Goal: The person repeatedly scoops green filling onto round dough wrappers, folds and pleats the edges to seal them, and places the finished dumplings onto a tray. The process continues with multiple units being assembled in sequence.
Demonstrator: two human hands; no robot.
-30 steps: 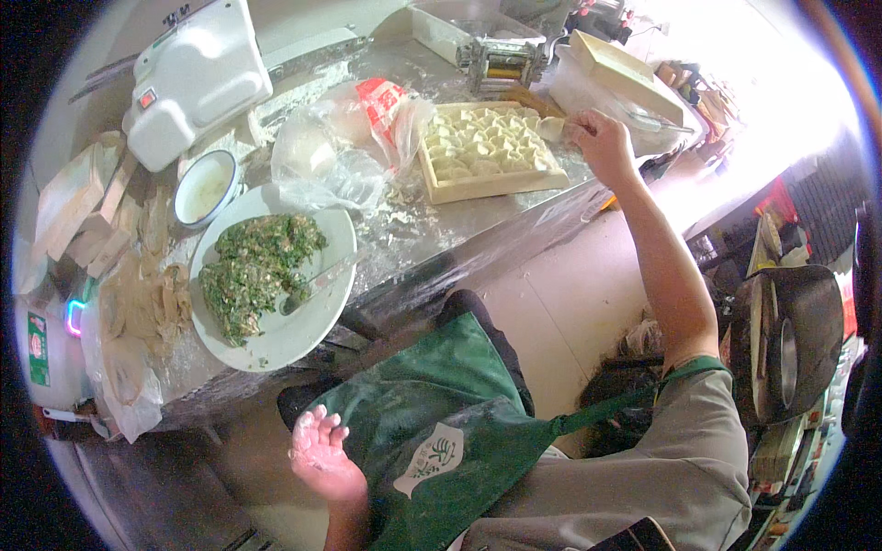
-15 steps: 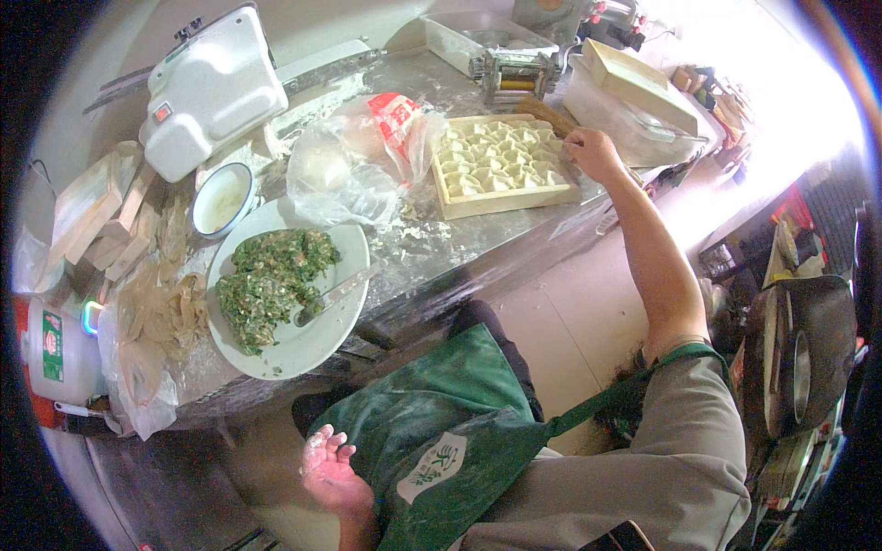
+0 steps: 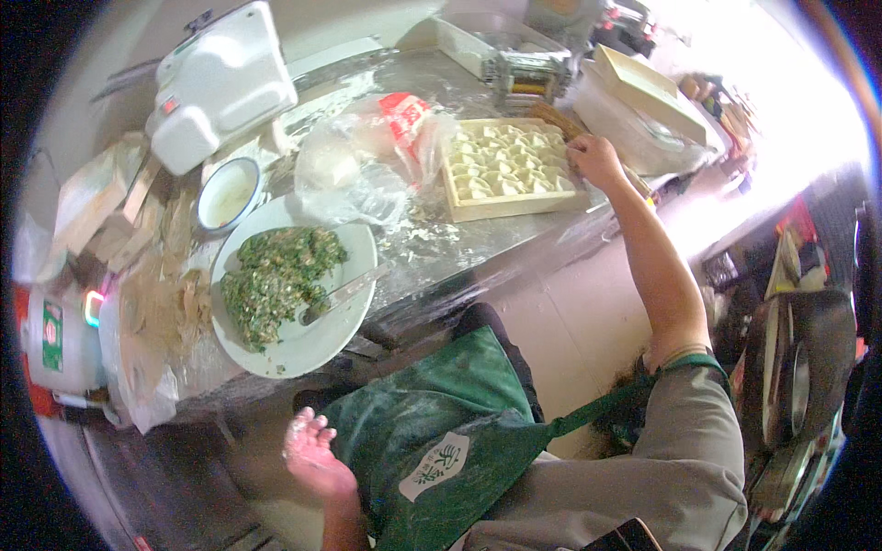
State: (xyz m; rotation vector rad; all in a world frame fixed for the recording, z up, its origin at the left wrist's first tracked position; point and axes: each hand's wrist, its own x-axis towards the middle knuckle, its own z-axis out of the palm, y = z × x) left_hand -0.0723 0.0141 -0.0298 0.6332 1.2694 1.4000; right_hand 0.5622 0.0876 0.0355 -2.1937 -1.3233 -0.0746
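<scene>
Now our right hand (image 3: 595, 161) reaches far right across the table (image 3: 459, 253), fingers curled on the right rim of the tray (image 3: 511, 204), which sits full of dumplings (image 3: 501, 165); whether they pinch anything we cannot tell. Our left hand (image 3: 312, 450) hangs low and near, floury, fingers loosely spread, holding nothing, beside the green apron (image 3: 441, 432). Left of the tray lie a plastic bag (image 3: 367, 156) and a plate (image 3: 358, 248) of green filling (image 3: 276, 280) with a spoon (image 3: 344, 294)

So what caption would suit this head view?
Right hand rests on a wooden tray of dumplings; floury left hand hangs beside the green apron.
</scene>
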